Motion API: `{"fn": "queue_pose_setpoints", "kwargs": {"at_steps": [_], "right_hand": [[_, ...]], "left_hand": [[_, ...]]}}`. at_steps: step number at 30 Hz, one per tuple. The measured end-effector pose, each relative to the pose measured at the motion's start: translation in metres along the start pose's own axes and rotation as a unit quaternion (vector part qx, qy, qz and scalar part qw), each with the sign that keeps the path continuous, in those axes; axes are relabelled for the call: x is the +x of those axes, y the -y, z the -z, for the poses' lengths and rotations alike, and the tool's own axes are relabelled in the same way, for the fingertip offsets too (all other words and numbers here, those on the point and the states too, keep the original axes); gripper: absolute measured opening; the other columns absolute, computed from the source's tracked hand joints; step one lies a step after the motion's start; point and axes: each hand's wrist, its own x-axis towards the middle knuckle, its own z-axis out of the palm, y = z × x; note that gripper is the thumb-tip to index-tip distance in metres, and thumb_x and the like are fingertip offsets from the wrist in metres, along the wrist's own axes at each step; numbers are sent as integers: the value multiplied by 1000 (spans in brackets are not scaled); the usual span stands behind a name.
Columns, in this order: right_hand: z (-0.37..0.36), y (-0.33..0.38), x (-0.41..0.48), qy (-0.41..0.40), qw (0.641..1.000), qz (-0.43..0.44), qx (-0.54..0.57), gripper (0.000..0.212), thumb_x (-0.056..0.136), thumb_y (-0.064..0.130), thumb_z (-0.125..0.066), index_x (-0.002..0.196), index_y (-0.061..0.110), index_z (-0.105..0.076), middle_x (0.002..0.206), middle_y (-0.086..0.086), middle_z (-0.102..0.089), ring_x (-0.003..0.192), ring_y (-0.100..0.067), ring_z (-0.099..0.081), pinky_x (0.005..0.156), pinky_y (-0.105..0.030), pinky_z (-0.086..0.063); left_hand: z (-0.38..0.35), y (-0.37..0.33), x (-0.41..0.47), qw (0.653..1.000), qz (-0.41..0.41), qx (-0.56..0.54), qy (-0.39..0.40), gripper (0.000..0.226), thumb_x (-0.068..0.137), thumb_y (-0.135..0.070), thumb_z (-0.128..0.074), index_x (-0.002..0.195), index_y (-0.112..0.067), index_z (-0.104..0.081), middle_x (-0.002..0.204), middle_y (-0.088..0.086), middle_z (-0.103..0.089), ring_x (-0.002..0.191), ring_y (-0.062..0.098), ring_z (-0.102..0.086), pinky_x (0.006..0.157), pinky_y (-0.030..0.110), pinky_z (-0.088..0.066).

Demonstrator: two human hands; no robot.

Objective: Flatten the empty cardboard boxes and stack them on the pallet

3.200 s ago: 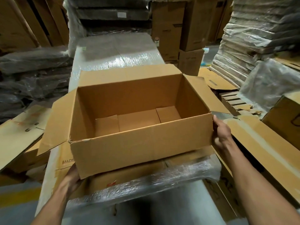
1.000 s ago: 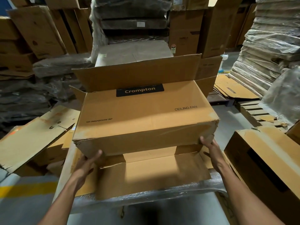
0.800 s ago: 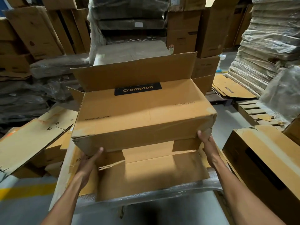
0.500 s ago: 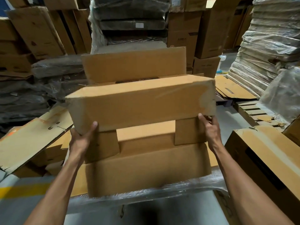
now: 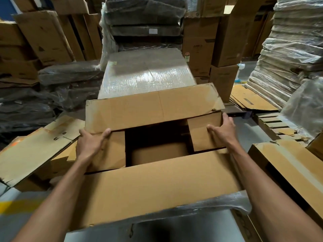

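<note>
**Both hands on the short flaps of an opened box**

At the far left, flattened cartons point(image 5: 35, 145) lie overlapped, low beside the work. The left hand point(image 5: 92, 144) lies palm down on the left short flap point(image 5: 113, 151). Its thumb is spread, and its fingertips are hidden at the edge of the far long flap point(image 5: 148, 110), so I cannot tell whether it grips.

The cardboard box point(image 5: 157, 180) sits in the middle on a stretch-wrapped stack point(image 5: 148, 75). Its long flaps are spread away and toward the person, with a dark opening between the short flaps.

The right hand point(image 5: 222, 130) rests flat on the right short flap point(image 5: 202, 137), fingers loosely extended along its outer edge and holding nothing. Further right are a bare wooden pallet point(image 5: 272, 123) and another carton point(image 5: 288, 163).
</note>
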Motion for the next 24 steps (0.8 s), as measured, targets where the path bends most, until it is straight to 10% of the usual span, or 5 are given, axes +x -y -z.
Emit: {"fn": "queue_pose_setpoints", "kwargs": {"at_steps": [13,18,24], "right_hand": [[-44,11,-29,-61,963,213,-151,53,86,11,-70,137,3,-58,152,-22,-45,146,-35,-33,125,-48,-18],[-81,57,-51,103,971,216,-21,40,92,16,-69,132,10,-65,135,-7,-64,127,-20,-57,107,-20,-36],[-106,103,-65,220,930,46,289,37,86,9,-72,120,21,-67,125,-3,-69,120,-16,-64,109,-42,-49]], "left_hand": [[-42,19,-51,980,-73,176,-61,137,71,-89,-55,160,-6,7,165,25,19,153,43,5,122,60,-3],[-49,18,-50,961,-100,254,-45,134,70,-94,-46,161,-11,6,163,24,25,151,46,15,120,64,0],[-47,18,-52,956,-94,274,-44,132,72,-91,-49,161,-12,9,163,25,25,151,49,9,119,64,-5]]}}
